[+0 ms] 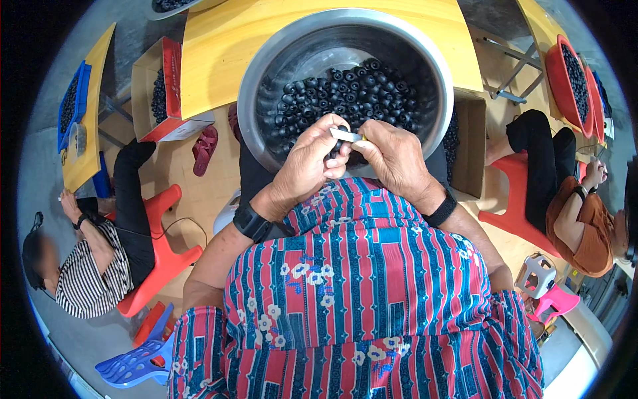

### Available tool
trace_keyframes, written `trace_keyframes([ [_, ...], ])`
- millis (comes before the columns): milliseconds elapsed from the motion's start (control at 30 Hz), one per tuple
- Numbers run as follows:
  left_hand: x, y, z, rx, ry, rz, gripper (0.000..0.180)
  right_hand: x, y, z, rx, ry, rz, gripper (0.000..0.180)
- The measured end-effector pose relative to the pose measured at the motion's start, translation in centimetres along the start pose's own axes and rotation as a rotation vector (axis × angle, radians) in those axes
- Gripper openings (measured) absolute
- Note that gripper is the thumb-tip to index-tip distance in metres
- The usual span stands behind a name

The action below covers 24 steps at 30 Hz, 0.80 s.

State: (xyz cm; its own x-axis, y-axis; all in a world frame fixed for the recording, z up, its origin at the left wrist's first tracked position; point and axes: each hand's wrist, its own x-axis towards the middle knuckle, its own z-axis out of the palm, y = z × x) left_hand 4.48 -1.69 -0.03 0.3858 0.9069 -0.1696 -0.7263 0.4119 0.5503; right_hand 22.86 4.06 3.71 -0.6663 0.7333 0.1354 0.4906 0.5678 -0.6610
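The bench [219,46], a yellow-topped surface, fills the upper middle of the view from 11 to 1 o'clock. On it sits a large steel bowl [266,80], round and deep, its near rim reaching toward the person's chest. The bowl holds a heap of small black rings [345,90], piled mainly across its middle and far half.

The person's patterned shirt [359,306], striped red and blue with white flowers, occupies the lower middle at 6 o'clock.

At 10 o'clock an open cardboard box [143,80] with a red flap stands beside the bench and holds more dark pieces. At 2 o'clock a red basin [555,73] holds a similar dark load. A red stool [163,256] stands at 8 o'clock, where a seated person in a striped top works; another seated person in an orange top is at 3 o'clock.

The left hand [309,166] and right hand [395,156] meet over the near rim of the bowl, just below centre. Each wrist carries a black band. Between the two hands lies a small pale strip [344,135], pinched at its left end by the left thumb and fingers and at its right end by the right fingers. Both grips are closed on this strip. A black ring sits just beneath the strip, between the fingertips; whether it is threaded on the strip cannot be told.
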Motion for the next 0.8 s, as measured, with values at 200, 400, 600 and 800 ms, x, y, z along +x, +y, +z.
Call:
trace_keyframes([
  [200, -0.5, 0.1, 0.8, 0.060, -0.028, 0.015, 0.030, 0.4, 1.0, -0.5, 0.093, 0.024, 0.137, 0.023],
  [400, -0.3, 0.2, 0.6, 0.046, -0.007, 0.028, 0.027, 0.4, 0.6, -0.2, 0.278, 0.080, 0.181, 0.020],
  [600, -0.4, 0.0, 0.6, -0.011, 0.072, 0.000, 0.026, 0.3, 0.2, 0.3, 0.289, 0.127, -0.010, 0.034],
  [800, -0.3, -0.4, -0.4, -0.124, 0.030, 0.000, 0.022, 0.0, -0.6, 0.0, 0.080, 0.060, -0.073, 0.048],
])
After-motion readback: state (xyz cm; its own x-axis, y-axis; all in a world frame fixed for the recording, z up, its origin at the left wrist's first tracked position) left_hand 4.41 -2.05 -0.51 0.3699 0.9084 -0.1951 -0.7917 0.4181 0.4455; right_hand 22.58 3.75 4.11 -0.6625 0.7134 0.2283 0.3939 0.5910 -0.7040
